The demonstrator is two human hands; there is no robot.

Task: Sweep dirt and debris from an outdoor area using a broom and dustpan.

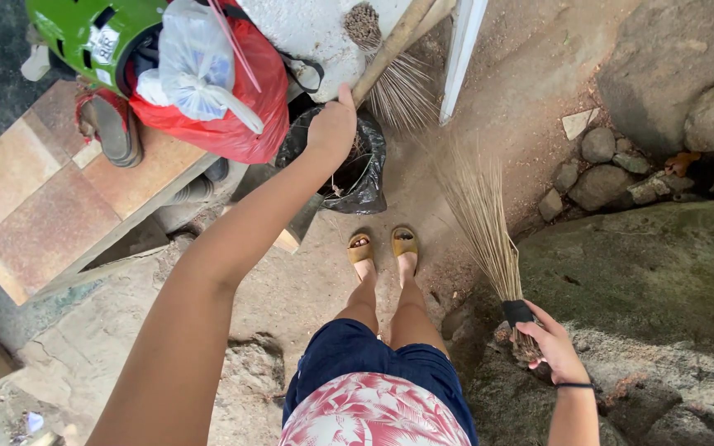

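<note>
Left hand (331, 125) is closing around a wooden broom handle (390, 48) leaning by the black bag (357, 169). Right hand (549, 340) is gripping a stick broom (481, 216) at its bound end, bristles pointing away over the dirt ground (489, 107). Debris is lying about; sweeping looks barely begun.
</note>
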